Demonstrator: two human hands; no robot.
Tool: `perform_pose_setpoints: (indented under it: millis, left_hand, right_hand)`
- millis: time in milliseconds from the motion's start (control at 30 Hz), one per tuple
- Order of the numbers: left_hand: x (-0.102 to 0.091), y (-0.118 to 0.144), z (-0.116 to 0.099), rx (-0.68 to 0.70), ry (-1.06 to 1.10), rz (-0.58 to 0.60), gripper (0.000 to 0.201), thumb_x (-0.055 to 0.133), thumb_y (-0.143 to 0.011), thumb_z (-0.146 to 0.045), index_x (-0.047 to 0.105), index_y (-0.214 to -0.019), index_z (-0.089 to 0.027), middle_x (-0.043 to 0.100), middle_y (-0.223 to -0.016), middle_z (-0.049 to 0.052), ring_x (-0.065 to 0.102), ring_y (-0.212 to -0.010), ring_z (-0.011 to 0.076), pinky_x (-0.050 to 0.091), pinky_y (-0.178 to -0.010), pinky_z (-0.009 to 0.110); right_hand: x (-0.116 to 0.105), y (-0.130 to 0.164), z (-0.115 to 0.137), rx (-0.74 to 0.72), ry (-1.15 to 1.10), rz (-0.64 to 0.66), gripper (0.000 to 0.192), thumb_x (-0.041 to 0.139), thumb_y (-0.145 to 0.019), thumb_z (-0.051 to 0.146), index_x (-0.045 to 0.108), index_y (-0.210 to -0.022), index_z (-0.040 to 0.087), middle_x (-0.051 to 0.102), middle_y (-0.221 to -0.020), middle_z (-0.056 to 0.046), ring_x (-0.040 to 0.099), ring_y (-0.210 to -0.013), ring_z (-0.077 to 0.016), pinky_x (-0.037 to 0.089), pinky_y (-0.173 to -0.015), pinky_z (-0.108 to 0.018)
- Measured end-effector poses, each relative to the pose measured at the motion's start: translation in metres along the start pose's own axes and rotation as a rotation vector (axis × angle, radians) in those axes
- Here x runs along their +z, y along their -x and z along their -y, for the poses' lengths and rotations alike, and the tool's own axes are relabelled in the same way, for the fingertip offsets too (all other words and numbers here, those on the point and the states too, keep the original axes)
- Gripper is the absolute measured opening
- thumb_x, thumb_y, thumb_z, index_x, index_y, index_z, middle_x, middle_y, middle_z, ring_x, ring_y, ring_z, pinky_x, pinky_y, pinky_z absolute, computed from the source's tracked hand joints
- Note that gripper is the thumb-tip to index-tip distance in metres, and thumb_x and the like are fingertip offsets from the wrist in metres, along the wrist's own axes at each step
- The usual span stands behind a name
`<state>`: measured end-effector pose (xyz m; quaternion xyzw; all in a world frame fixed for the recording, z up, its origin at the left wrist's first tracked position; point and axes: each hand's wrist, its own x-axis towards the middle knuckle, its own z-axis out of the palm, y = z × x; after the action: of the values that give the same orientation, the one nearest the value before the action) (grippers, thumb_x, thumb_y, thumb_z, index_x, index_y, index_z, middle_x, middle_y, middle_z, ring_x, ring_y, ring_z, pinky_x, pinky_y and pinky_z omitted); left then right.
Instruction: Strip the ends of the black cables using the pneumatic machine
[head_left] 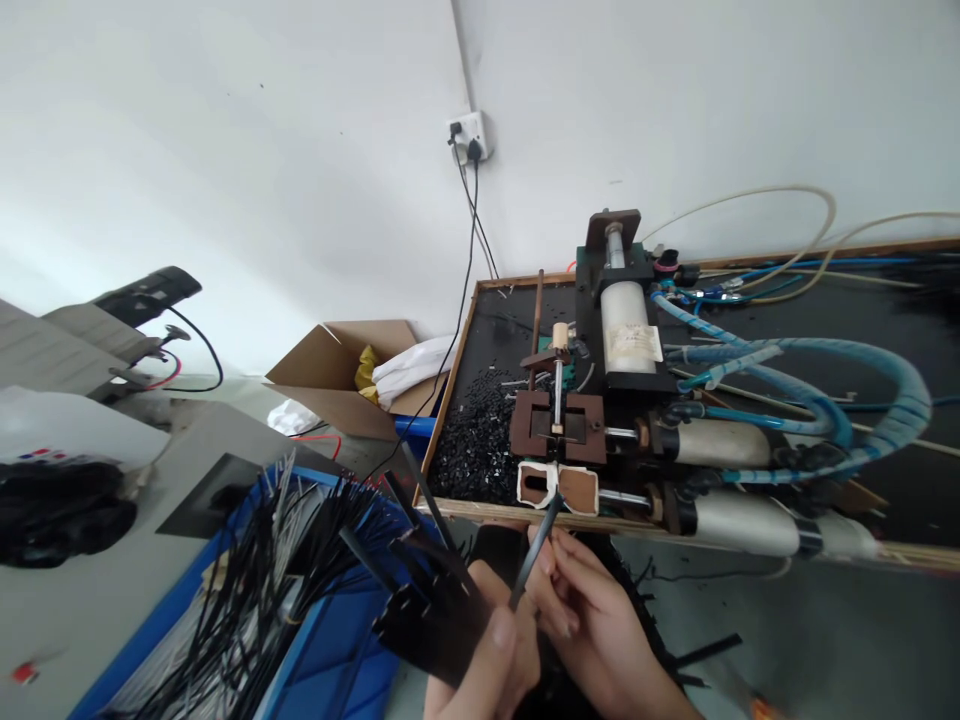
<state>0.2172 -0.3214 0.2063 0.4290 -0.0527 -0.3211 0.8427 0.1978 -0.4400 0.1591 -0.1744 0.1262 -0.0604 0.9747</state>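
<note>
Black flat plastic strip [534,545], lower centre of frame: I pinch it in my right hand [592,615]; my left hand [487,655] grips a bundle of black strips [427,600].

The thin plastic strip [536,545] is black, as are the loose strips [247,590] in the bright blue plastic bin [337,650]. The small wooden blocks [559,425] are dark brown, the cylinder [628,330] white, the ribbed hoses [847,385] blue, and the cardboard box [337,375] tan.

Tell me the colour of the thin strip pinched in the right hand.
Black; the thin plastic strip in the right hand shows best in the head view.
</note>
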Motion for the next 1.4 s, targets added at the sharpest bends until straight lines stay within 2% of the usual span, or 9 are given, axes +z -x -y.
perform_pose_setpoints:
  millis: [267,400,533,667,800,933,1067,1300,1400]
  left_hand:
    - [-0.012,0.009,0.011,-0.024,0.037,-0.040,0.034,0.077,-0.097,-0.042,0.056,-0.080,-0.022,0.031,-0.052,-0.010,0.019,-0.049,0.0091,0.025,-0.053,0.025]
    - [-0.018,0.019,0.016,0.002,0.024,-0.038,0.037,0.076,-0.098,-0.044,0.052,-0.079,-0.023,0.033,-0.051,-0.010,0.020,-0.047,0.0082,0.022,-0.050,0.024]
    - [-0.023,0.026,0.021,-0.001,-0.016,-0.011,0.039,0.075,-0.098,-0.048,0.052,-0.079,-0.022,0.031,-0.049,-0.011,0.020,-0.045,0.0071,0.020,-0.049,0.025]
    - [-0.029,0.030,0.026,-0.008,-0.027,-0.046,0.037,0.074,-0.098,-0.044,0.053,-0.078,-0.022,0.031,-0.048,-0.009,0.020,-0.044,0.0079,0.022,-0.049,0.027]
    - [-0.031,0.032,0.029,-0.001,-0.033,-0.051,0.037,0.073,-0.099,-0.045,0.054,-0.077,-0.022,0.032,-0.048,-0.009,0.021,-0.044,0.0081,0.024,-0.049,0.027]
    - [-0.028,0.030,0.031,0.012,-0.048,-0.018,0.038,0.072,-0.100,-0.048,0.055,-0.079,-0.021,0.036,-0.048,-0.010,0.022,-0.042,0.0068,0.021,-0.047,0.024]
    - [-0.023,0.026,0.033,0.034,-0.047,-0.002,0.039,0.071,-0.100,-0.050,0.052,-0.080,-0.022,0.037,-0.047,-0.011,0.022,-0.040,0.0060,0.019,-0.044,0.022]
    - [-0.014,0.028,0.031,-0.044,-0.088,-0.230,0.047,0.084,-0.086,-0.061,0.072,-0.086,-0.016,0.046,-0.042,-0.007,0.032,-0.040,0.0059,0.020,-0.046,0.022]
    - [-0.006,0.027,0.028,-0.092,-0.124,-0.356,0.053,0.085,-0.081,-0.066,0.077,-0.085,-0.014,0.055,-0.046,-0.002,0.040,-0.041,0.0081,0.021,-0.045,0.022]
  right_hand:
    - [-0.006,0.014,-0.016,-0.076,0.305,-0.033,0.041,0.078,-0.093,0.056,0.068,-0.080,0.019,0.053,-0.057,0.004,0.034,-0.050,-0.0104,0.025,-0.051,-0.024]
    - [-0.007,0.017,-0.013,-0.206,0.798,0.025,0.045,0.066,-0.100,0.058,0.067,-0.075,0.020,0.058,-0.066,0.000,0.050,-0.063,-0.0167,0.035,-0.060,-0.028]
    - [-0.004,0.008,-0.004,-0.211,1.446,0.097,0.045,0.060,-0.099,0.038,0.046,-0.059,0.021,0.052,-0.061,0.001,0.046,-0.061,-0.0158,0.030,-0.060,-0.030]
    - [-0.009,-0.001,-0.005,-0.118,1.790,-0.052,0.029,0.068,-0.084,0.024,0.050,-0.061,0.021,0.049,-0.059,0.003,0.040,-0.055,-0.0149,0.021,-0.056,-0.031]
    - [-0.009,0.007,-0.007,-0.245,1.635,-0.030,0.013,0.066,-0.089,0.026,0.064,-0.077,0.022,0.055,-0.064,0.002,0.048,-0.059,-0.0172,0.031,-0.058,-0.029]
    - [-0.001,0.027,-0.004,-0.459,1.237,0.033,0.033,0.058,-0.105,0.042,0.076,-0.084,0.022,0.072,-0.078,-0.006,0.064,-0.072,-0.0231,0.044,-0.066,-0.032]
    - [0.007,0.039,0.001,-0.583,1.079,0.086,0.039,0.058,-0.107,0.050,0.084,-0.090,0.026,0.078,-0.086,-0.009,0.069,-0.076,-0.0257,0.049,-0.072,-0.035]
    - [0.016,0.037,0.006,-0.499,0.945,0.168,0.020,0.074,-0.100,0.042,0.087,-0.095,0.029,0.071,-0.078,-0.006,0.066,-0.071,-0.0238,0.054,-0.069,-0.036]
    - [0.011,0.036,-0.002,-0.413,0.821,0.131,0.022,0.074,-0.100,0.041,0.086,-0.092,0.025,0.068,-0.088,-0.008,0.060,-0.053,-0.0164,0.049,-0.048,-0.030]
